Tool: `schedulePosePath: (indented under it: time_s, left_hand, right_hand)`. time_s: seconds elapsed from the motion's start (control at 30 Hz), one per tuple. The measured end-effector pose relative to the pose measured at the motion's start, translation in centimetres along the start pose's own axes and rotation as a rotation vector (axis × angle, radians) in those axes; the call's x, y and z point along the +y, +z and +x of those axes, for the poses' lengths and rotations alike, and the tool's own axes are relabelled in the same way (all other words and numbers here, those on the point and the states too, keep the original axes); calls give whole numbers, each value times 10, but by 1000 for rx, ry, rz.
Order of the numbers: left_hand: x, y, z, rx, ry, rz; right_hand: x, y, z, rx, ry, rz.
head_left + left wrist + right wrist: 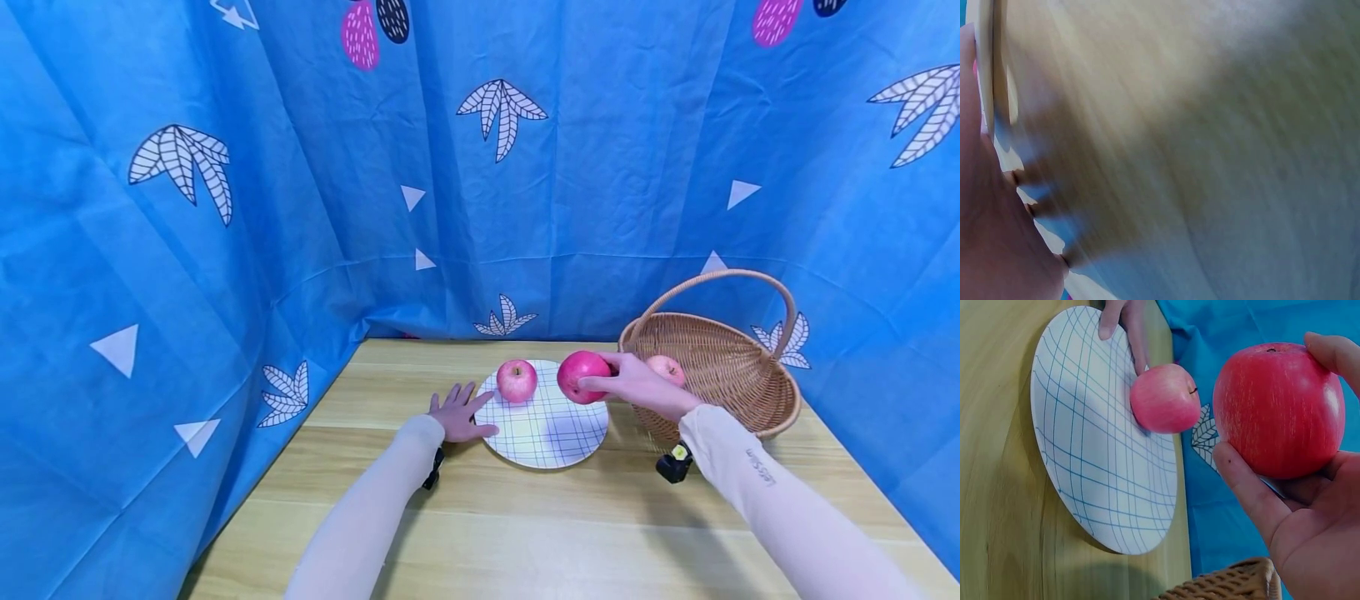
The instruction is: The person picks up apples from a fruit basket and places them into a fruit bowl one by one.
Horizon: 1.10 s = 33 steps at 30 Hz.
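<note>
A red apple [582, 377] is held by my right hand [643, 383] above the right side of a round white plate with blue grid lines [551, 429]. The right wrist view shows thumb and fingers curled round this apple [1280, 409]. A paler pink apple [517, 381] sits on the plate's far left part. My left hand [457, 414] lies with fingers spread at the plate's left edge, thumb and index finger touching or overlapping the rim. In the left wrist view part of the left hand [1004, 231] shows beside the blurred tabletop.
A brown wicker basket [750, 383] with a tall arched handle stands tilted at the right of the wooden table [510, 533]. Another pink apple [666, 368] shows in it, partly behind my right hand. Blue patterned cloth [600, 183] hangs behind and along both sides.
</note>
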<state>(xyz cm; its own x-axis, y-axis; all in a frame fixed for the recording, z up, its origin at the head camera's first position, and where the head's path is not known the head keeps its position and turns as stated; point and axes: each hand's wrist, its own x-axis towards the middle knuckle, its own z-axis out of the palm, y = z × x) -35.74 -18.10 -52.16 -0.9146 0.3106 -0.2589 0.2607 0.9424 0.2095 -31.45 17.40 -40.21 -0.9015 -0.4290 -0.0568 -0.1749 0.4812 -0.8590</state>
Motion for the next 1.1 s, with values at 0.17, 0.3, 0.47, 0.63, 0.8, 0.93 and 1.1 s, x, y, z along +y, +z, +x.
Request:
schedulePosePath:
  time_s: [0.17,0.3,0.47,0.63,0.8,0.93,1.1]
  left_hand:
    - [-3,4,4,10,1,-5]
    - [-4,5,5,19,4,4]
    - [-2,2,1,21,10,-10]
    - [2,-1,-3,3,6,-6]
    - [5,-4,-4,13,-8,6]
    - [4,-3,-4,18,-6,2]
    - [-1,2,0,16,7,-15]
  right_hand:
    - [-1,4,5,18,12,-15]
    - [-2,8,9,32,27,-10]
    - [2,13,18,62,29,6]
    - [9,16,28,105,47,2]
    - [10,20,32,158,67,-10]
    - [9,26,34,209,97,-61]
    - [12,32,40,255,121,-83]
